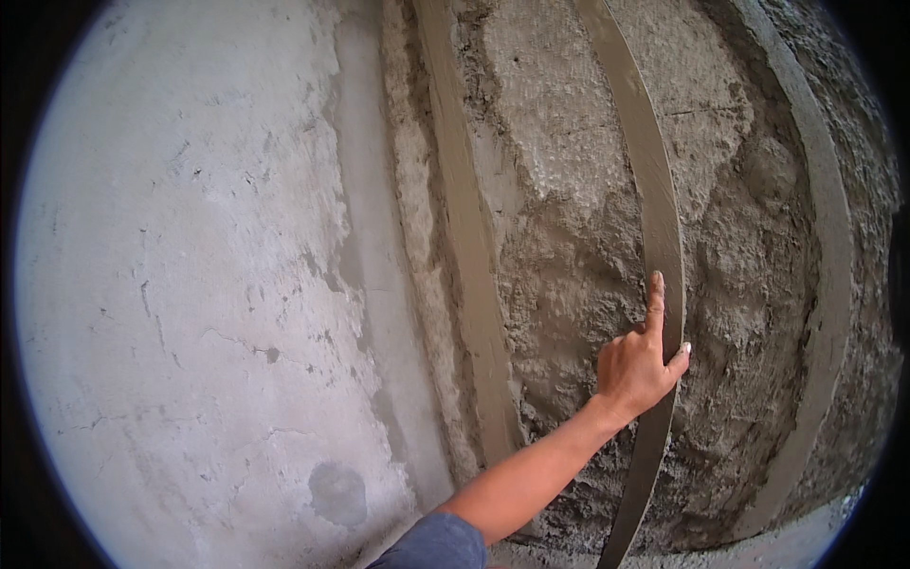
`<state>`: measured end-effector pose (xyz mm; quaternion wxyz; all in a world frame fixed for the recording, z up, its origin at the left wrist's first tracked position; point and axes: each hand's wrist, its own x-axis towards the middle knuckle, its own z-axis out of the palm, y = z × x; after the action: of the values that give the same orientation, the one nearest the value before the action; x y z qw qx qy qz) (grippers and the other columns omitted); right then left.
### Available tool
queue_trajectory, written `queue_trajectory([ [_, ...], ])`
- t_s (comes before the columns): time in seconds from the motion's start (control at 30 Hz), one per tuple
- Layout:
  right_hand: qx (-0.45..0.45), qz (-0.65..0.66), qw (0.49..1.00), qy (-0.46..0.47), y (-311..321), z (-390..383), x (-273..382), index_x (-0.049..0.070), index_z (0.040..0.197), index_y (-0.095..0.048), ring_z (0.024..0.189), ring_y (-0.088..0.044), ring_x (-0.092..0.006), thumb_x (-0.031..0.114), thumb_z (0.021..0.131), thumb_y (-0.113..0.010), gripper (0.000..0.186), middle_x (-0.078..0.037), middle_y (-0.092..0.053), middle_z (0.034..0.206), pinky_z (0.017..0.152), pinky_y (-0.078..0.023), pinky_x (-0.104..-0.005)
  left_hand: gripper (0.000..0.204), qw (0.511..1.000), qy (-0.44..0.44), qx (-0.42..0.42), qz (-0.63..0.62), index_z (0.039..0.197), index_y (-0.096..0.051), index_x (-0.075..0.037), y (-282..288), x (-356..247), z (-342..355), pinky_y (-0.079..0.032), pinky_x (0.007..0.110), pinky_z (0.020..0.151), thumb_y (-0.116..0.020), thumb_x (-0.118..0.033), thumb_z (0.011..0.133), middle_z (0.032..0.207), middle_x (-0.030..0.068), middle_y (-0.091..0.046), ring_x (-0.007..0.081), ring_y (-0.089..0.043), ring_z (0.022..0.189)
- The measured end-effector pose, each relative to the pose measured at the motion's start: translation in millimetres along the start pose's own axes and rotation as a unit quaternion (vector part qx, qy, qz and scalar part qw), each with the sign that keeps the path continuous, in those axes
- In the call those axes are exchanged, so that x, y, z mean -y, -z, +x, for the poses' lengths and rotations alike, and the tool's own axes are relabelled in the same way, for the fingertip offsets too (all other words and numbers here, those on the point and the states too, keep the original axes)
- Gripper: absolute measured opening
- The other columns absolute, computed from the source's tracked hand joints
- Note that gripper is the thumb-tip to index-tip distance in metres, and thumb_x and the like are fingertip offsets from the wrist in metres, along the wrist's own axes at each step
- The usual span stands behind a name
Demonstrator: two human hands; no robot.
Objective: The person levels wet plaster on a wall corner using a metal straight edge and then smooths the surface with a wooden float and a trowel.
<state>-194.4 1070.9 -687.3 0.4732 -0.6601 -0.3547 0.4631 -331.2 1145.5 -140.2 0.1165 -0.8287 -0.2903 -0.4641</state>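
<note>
My left hand (pixel 633 373) reaches up from the lower edge, its forearm bare below a dark blue sleeve. It is on a long, narrow, mortar-coloured straightedge (pixel 654 194) that stands upright against the rough wall. The index finger points up along the straightedge's face, and the thumb lies at its right edge. The other fingers are curled by the left edge, their tips hidden. Smooth and bowed in this view, the straightedge runs from the top of the picture past the foot of the wall. My right hand is out of view.
Coarse, lumpy mortar (pixel 569 256) covers the wall around the straightedge. A smooth mortar band (pixel 469 256) runs upright to its left, a paler one (pixel 827 237) to its right. Farther left is a whitish, patchy wall (pixel 209 266). A light ledge or floor (pixel 806 536) shows at lower right.
</note>
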Motion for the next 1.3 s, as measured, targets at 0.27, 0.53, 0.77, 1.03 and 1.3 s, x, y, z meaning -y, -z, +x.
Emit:
queue_trajectory([
  [0.27,-0.253,-0.164,0.940,0.162,50.9,-6.1,152.3,-0.001,0.109,-0.063,0.094,-0.063,-0.0329,0.031,0.096,-0.069,0.035,-0.016,-0.066,0.097,0.088,-0.053,-0.0434,0.110,0.999,-0.012,-0.033,-0.021,0.164,0.000,-0.003,-12.4,4.1,-4.2,-0.057,0.048,0.057,-0.073,-0.033,0.087,0.059,0.0154,-0.063,0.0378,-0.067,0.055],
  [0.53,-0.142,0.140,0.896,0.397,22.2,-53.2,293.1,-0.005,0.124,-0.058,0.098,-0.062,-0.0212,0.026,0.090,-0.078,0.051,-0.011,-0.066,0.106,0.089,-0.051,-0.0350,0.110,0.998,-0.014,-0.023,-0.051,0.164,0.000,-0.002,3.4,10.7,-7.6,-0.057,0.048,0.059,-0.073,-0.031,0.087,0.058,0.0152,-0.062,0.0393,-0.066,0.056],
  [0.77,-0.085,0.084,0.875,0.469,54.2,-111.7,413.0,-0.006,0.137,-0.052,0.110,-0.062,-0.0247,0.033,0.073,-0.091,0.084,-0.014,-0.065,0.119,0.100,-0.048,-0.0392,0.112,0.989,-0.008,0.019,-0.146,0.162,-0.004,0.002,18.1,9.5,-10.9,-0.060,0.045,0.071,-0.077,-0.040,0.089,0.124,0.0371,-0.063,0.0437,-0.073,0.088],
  [1.03,0.039,0.038,0.904,0.423,75.7,-211.7,598.0,0.001,0.157,-0.034,0.143,-0.043,-0.0302,0.015,0.090,-0.080,0.082,-0.019,-0.045,0.154,0.116,-0.037,-0.0425,0.078,0.968,0.129,0.136,-0.164,0.147,-0.039,0.003,96.3,-2.5,17.7,-0.054,0.049,0.085,-0.070,-0.044,0.095,0.117,0.0285,-0.065,0.0417,-0.067,0.104],
  [1.3,-0.054,-0.112,0.900,0.419,75.6,-279.0,765.3,-0.004,0.118,-0.064,0.092,-0.059,-0.0226,0.012,0.090,-0.080,0.036,-0.014,-0.066,0.105,0.079,-0.051,-0.0364,0.065,0.915,0.257,0.114,-0.290,0.146,-0.048,0.002,212.9,-28.5,135.8,-0.047,0.051,0.099,-0.074,-0.026,0.093,0.130,0.0286,-0.058,0.0458,-0.056,0.120],
])
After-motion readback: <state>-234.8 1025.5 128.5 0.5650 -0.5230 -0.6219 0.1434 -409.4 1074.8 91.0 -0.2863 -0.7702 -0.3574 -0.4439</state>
